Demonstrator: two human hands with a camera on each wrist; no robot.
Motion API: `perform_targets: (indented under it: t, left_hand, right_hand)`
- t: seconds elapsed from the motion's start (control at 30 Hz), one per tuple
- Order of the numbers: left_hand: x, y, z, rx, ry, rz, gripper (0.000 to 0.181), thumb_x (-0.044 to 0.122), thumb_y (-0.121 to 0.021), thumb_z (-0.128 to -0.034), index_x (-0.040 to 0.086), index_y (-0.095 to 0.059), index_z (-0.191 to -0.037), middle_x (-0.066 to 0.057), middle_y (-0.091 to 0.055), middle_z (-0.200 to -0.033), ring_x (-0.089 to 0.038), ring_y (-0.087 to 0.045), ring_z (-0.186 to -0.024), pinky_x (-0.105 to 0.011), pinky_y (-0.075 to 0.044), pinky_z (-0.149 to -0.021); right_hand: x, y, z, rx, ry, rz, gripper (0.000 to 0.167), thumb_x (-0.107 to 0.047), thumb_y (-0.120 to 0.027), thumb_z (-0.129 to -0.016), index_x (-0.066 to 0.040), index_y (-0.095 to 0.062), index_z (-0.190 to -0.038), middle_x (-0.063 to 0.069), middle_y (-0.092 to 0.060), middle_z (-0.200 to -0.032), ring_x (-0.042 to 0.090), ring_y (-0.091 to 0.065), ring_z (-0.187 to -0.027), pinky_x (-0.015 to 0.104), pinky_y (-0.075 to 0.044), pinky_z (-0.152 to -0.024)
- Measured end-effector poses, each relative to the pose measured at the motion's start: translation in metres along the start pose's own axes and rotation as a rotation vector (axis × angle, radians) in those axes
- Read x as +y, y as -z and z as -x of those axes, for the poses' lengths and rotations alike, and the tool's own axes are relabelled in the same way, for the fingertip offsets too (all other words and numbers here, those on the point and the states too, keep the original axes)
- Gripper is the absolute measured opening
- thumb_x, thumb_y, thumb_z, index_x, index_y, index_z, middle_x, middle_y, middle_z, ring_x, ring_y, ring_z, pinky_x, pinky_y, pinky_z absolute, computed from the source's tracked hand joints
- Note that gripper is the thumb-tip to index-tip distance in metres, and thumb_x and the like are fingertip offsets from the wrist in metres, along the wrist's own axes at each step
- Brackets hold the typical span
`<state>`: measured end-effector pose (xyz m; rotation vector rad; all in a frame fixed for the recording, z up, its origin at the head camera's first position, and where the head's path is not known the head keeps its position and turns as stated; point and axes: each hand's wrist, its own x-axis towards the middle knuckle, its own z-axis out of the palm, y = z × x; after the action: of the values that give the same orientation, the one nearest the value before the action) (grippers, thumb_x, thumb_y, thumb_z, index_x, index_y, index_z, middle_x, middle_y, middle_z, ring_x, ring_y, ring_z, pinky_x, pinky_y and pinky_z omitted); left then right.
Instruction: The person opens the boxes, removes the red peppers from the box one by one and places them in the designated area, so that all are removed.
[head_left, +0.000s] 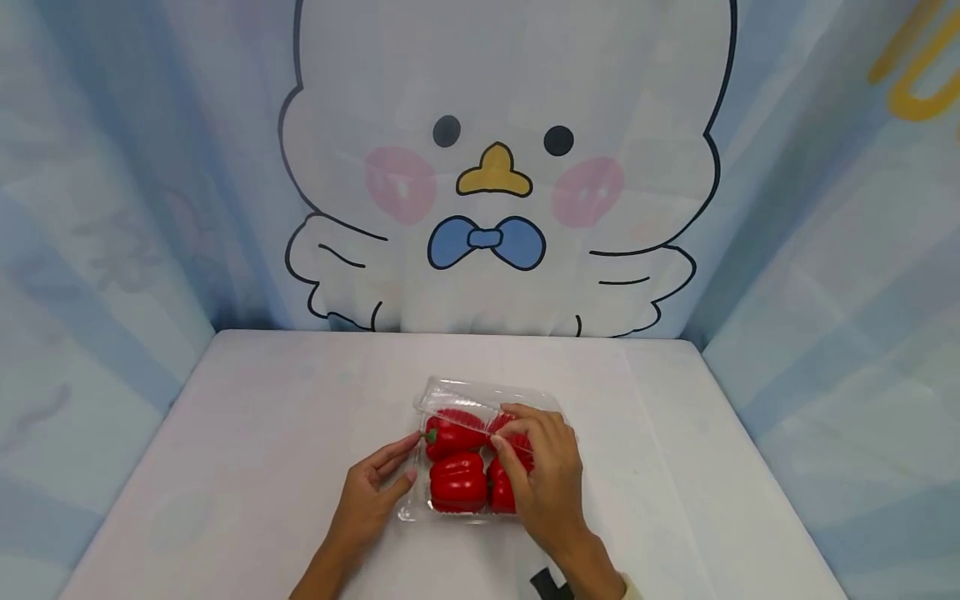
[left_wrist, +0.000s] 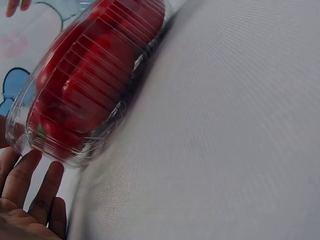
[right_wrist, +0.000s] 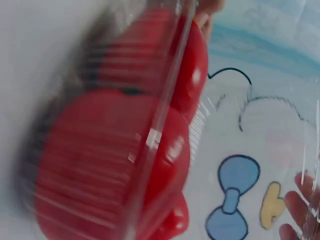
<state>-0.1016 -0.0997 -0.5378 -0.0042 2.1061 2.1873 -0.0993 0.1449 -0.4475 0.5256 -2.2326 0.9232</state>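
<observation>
A clear plastic clamshell box (head_left: 408, 510) lies on the table with several red bell peppers (head_left: 457, 483) in its base; one shows a green stem. Its hinged lid (head_left: 459, 390) stands partly raised at the far side. My right hand (head_left: 551, 475) reaches over the peppers on the right and pinches the lid's edge between thumb and fingers. On the left, my left hand (head_left: 367, 496) touches the box's side with its fingertips, its fingers loosely extended. In the left wrist view, fingers (left_wrist: 47, 192) rest against the ribbed end of the box.
A white cloth covers the table (head_left: 262, 450). Behind it hangs a curtain (head_left: 487, 292) printed with a cartoon bird, and pale blue curtains (head_left: 90, 250) flank both sides. A black mark (head_left: 551, 585) shows near my right forearm.
</observation>
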Motion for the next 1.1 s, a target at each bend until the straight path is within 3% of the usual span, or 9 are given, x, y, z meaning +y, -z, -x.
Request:
perform_targets:
  t: [0.13, 0.33, 0.5, 0.67, 0.9, 1.1]
  left_hand:
    - [0.001, 0.001, 0.001, 0.014, -0.005, -0.013, 0.049, 0.005, -0.072, -0.1001, 0.014, -0.063, -0.147, -0.001, -0.064, -0.152, -0.019, -0.053, -0.149, -0.007, -0.041, -0.109]
    - [0.0, 0.001, 0.003, 0.028, 0.031, -0.007, 0.048, 0.008, -0.072, -0.1009, 0.017, -0.064, -0.147, 0.004, -0.064, -0.152, -0.017, -0.053, -0.148, -0.008, -0.043, -0.108]
    - [0.0, -0.001, 0.004, 0.03, 0.043, -0.004, 0.048, 0.01, -0.073, -0.1004, 0.017, -0.064, -0.147, 0.004, -0.064, -0.152, -0.019, -0.053, -0.149, -0.013, -0.044, -0.111]
    - [0.004, -0.002, 0.005, 0.031, 0.032, 0.009, 0.048, 0.008, -0.073, -0.0995, 0.014, -0.064, -0.146, 0.003, -0.064, -0.152, -0.02, -0.054, -0.148, -0.018, -0.044, -0.115]
    - [0.002, -0.001, 0.004, 0.031, -0.01, 0.0, 0.049, 0.007, -0.074, -0.0987, 0.013, -0.064, -0.146, -0.001, -0.064, -0.152, -0.02, -0.055, -0.148, -0.007, -0.043, -0.107]
    - [0.002, -0.001, 0.002, 0.036, 0.013, 0.008, 0.048, 0.006, -0.075, -0.0982, 0.016, -0.066, -0.144, 0.003, -0.065, -0.15, -0.013, -0.056, -0.146, -0.007, -0.043, -0.108]
  right_hand:
    - [0.001, 0.002, -0.015, -0.023, 0.059, 0.044, 0.019, -0.012, -0.085, -0.089, -0.008, -0.072, -0.102, 0.006, -0.075, -0.129, 0.024, -0.065, -0.116, 0.043, -0.051, -0.093]
    - [0.005, 0.007, -0.036, 0.005, 0.129, 0.093, 0.019, -0.009, -0.088, -0.086, -0.009, -0.079, -0.103, 0.009, -0.076, -0.126, 0.027, -0.061, -0.116, 0.046, -0.047, -0.094]
    - [0.015, 0.012, -0.049, 0.053, 0.107, 0.058, 0.021, -0.003, -0.085, -0.088, -0.01, -0.082, -0.107, 0.008, -0.076, -0.113, 0.027, -0.06, -0.107, 0.044, -0.044, -0.092]
    - [0.026, 0.017, -0.053, 0.081, 0.096, 0.034, 0.017, -0.001, -0.081, -0.09, -0.008, -0.079, -0.106, 0.009, -0.077, -0.11, 0.027, -0.059, -0.103, 0.043, -0.042, -0.091]
    - [0.036, 0.023, -0.058, 0.082, 0.074, 0.043, 0.015, -0.001, -0.084, -0.087, -0.005, -0.079, -0.101, 0.012, -0.077, -0.111, 0.029, -0.059, -0.105, 0.046, -0.043, -0.094]
    - [0.044, 0.028, -0.064, 0.093, 0.048, 0.047, 0.014, -0.001, -0.085, -0.087, -0.006, -0.079, -0.099, 0.012, -0.075, -0.115, 0.03, -0.059, -0.111, 0.041, -0.047, -0.094]
